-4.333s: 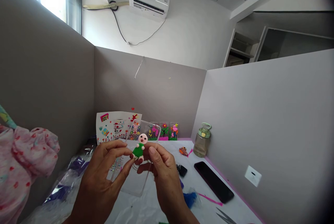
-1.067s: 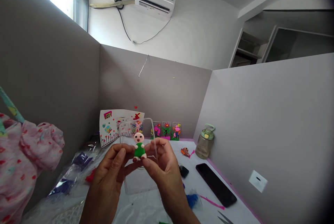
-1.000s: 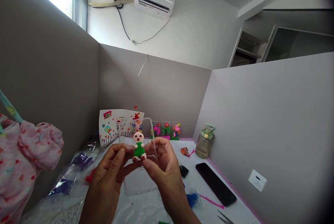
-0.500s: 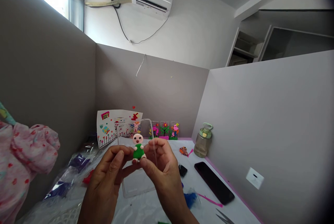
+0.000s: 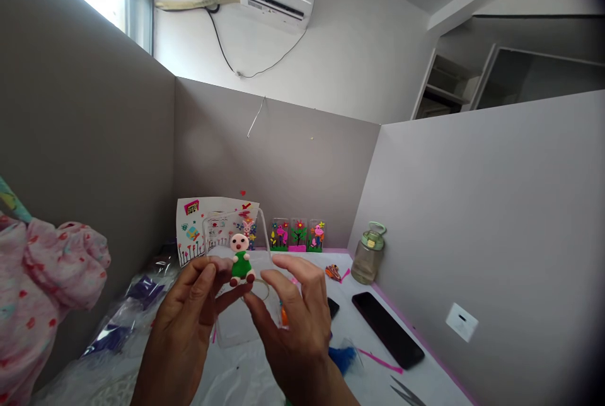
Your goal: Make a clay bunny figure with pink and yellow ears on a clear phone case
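Note:
A clear phone case (image 5: 267, 236) is upright in front of me, gripped along its left side by my left hand (image 5: 186, 308). On the case sits a small clay figure (image 5: 242, 261) with a pale pink head, dark eyes, a green body and dark red feet. My right hand (image 5: 295, 311) is beside the case's right edge, thumb and fingers spread apart. The thumb tip comes close to the figure's foot; whether it touches the case I cannot tell.
A decorated paper sheet (image 5: 191, 229) and several decorated clear cases (image 5: 298, 234) stand at the back. To the right are a bottle (image 5: 368, 255), a black phone (image 5: 388, 329), scissors (image 5: 405, 390) and blue material (image 5: 343, 359). Plastic packets (image 5: 106, 340) lie left.
My right hand has let go of the figure and case edge, and its fingers have opened. The case with the figure has shifted slightly left and up in my left hand.

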Demonstrator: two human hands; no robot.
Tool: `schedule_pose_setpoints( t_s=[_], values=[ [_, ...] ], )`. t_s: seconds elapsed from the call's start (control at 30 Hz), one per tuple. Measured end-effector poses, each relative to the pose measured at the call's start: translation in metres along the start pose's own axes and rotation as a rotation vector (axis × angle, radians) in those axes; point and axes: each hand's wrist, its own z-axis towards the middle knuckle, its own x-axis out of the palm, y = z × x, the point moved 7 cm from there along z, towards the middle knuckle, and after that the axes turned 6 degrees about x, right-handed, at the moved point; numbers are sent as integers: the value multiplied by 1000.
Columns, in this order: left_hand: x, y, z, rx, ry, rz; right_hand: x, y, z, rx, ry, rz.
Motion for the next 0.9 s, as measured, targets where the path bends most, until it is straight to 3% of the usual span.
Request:
schedule_pose_setpoints(
  t_s=[0.67,0.9],
  values=[
    [4,3,-1,-3,70,10,5,-5,4,51,49,17],
    [0,3,0,-14,36,18,5,-10,5,131,41,80]
  ],
)
